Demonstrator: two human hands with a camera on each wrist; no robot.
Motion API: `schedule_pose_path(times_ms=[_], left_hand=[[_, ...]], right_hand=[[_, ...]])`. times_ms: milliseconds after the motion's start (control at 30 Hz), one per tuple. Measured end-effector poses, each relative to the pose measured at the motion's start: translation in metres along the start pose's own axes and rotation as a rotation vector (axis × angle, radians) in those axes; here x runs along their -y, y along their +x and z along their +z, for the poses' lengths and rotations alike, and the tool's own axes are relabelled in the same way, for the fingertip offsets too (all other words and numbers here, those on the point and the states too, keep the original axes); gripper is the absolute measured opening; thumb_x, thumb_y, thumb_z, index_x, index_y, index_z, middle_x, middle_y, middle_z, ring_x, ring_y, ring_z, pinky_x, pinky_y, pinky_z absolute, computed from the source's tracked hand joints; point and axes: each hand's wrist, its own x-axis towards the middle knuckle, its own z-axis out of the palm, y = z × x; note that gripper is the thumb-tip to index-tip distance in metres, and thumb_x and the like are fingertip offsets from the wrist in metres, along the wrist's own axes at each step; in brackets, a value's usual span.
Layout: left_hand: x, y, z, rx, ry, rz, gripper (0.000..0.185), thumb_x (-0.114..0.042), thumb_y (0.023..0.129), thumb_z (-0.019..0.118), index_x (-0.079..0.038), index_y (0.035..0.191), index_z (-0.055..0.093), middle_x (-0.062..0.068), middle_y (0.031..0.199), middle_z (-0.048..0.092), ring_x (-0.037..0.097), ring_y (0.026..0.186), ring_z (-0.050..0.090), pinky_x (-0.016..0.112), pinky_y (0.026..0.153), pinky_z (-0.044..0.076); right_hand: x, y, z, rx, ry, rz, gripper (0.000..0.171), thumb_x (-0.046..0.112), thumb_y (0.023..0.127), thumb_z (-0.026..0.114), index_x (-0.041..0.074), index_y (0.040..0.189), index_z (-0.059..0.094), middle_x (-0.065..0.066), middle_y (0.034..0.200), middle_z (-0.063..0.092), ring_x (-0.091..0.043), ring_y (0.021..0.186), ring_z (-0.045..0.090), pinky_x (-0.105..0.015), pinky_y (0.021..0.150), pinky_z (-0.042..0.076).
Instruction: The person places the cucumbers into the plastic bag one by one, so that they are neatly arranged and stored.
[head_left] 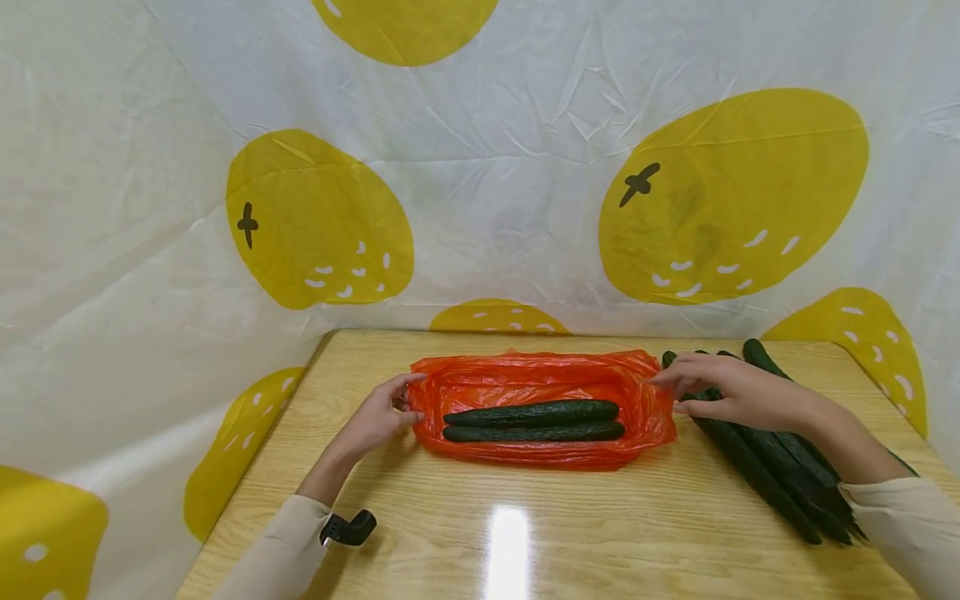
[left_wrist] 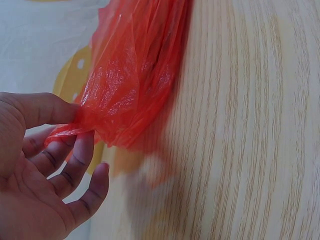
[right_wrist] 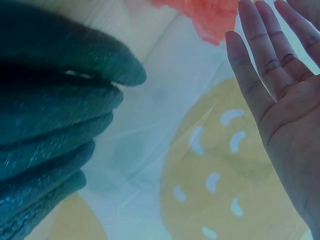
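Note:
A red plastic bag (head_left: 525, 454) lies on the table with its mouth spread wide. Two dark green cucumbers (head_left: 532, 413) lie side by side inside it. At the bag's left end, my left hand (head_left: 378, 414) pinches the thin plastic between thumb and fingers; the left wrist view shows the gathered edge of the bag (left_wrist: 132, 75) there. My right hand (head_left: 716, 387) is at the bag's right end, fingertips at the rim. In the right wrist view its fingers (right_wrist: 257, 37) are fairly straight, and the thumb is mostly out of frame.
Several more cucumbers (head_left: 757, 467) lie in a pile at the right, partly under my right hand and forearm. The wooden table (head_left: 420, 533) meets a white cloth with yellow fruit prints (head_left: 510, 225) at the back and sides. A black wristband (head_left: 348, 528) is on my left arm.

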Motion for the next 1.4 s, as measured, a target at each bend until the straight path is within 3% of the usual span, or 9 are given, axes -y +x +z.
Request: schedule_pose_path(times_ms=[167,300,467,667,1100,1233,1400], left_hand=[[-0.004,-0.002,0.000,0.001,-0.010,-0.002,0.064,0.007,0.085,0.071,0.001,0.145,0.050,0.015,0.094,0.054,0.026,0.086,0.051,0.024,0.060,0.043],[0.002,0.000,0.000,-0.003,-0.010,-0.010,0.064,0.005,0.085,0.071,-0.004,0.145,0.052,0.010,0.093,0.054,0.023,0.085,0.052,0.025,0.060,0.044],[0.003,-0.001,-0.001,-0.003,-0.017,-0.019,0.064,0.006,0.085,0.070,-0.005,0.146,0.051,0.011,0.094,0.054,0.023,0.085,0.053,0.025,0.061,0.046],[0.004,0.000,-0.001,0.002,-0.040,-0.018,0.065,0.006,0.085,0.069,-0.005,0.146,0.051,0.011,0.094,0.054,0.024,0.085,0.053,0.025,0.062,0.047],[0.003,-0.001,-0.001,0.009,-0.043,-0.024,0.065,0.006,0.086,0.069,-0.005,0.147,0.050,0.011,0.094,0.054,0.023,0.083,0.053,0.025,0.060,0.046],[0.003,-0.001,-0.001,0.004,-0.044,-0.028,0.065,0.006,0.085,0.069,-0.005,0.147,0.051,0.011,0.094,0.054,0.023,0.083,0.053,0.025,0.060,0.046],[0.003,-0.001,-0.001,-0.003,-0.042,-0.031,0.065,0.006,0.085,0.070,-0.004,0.146,0.051,0.011,0.094,0.054,0.023,0.083,0.053,0.024,0.059,0.045]], right_hand=[[-0.008,-0.010,-0.001,-0.016,-0.013,-0.018,0.036,0.013,0.096,0.070,0.010,0.132,0.065,0.010,0.114,0.062,-0.002,0.104,0.065,-0.027,0.081,0.057],[-0.013,-0.019,-0.004,-0.036,-0.044,0.026,0.038,0.017,0.095,0.071,0.015,0.132,0.065,0.012,0.116,0.064,-0.004,0.105,0.064,-0.024,0.081,0.055],[-0.021,-0.033,-0.009,-0.035,-0.033,0.166,0.041,0.022,0.096,0.071,0.021,0.135,0.061,0.004,0.121,0.065,-0.006,0.107,0.064,-0.025,0.081,0.055],[-0.031,-0.047,-0.014,-0.038,-0.030,0.267,0.043,0.020,0.096,0.070,0.014,0.137,0.058,-0.003,0.123,0.066,0.001,0.108,0.061,-0.023,0.079,0.054],[-0.050,-0.068,-0.023,-0.125,-0.142,0.376,0.050,0.021,0.090,0.077,0.004,0.134,0.061,-0.007,0.117,0.069,0.000,0.099,0.063,-0.026,0.075,0.055],[-0.059,-0.073,-0.025,-0.127,-0.122,0.402,0.052,0.020,0.090,0.077,0.001,0.135,0.059,-0.013,0.123,0.066,0.003,0.097,0.062,-0.026,0.074,0.055],[-0.070,-0.078,-0.028,-0.104,-0.074,0.445,0.051,0.019,0.092,0.075,-0.006,0.133,0.057,-0.021,0.122,0.065,-0.005,0.094,0.065,-0.024,0.071,0.055]])
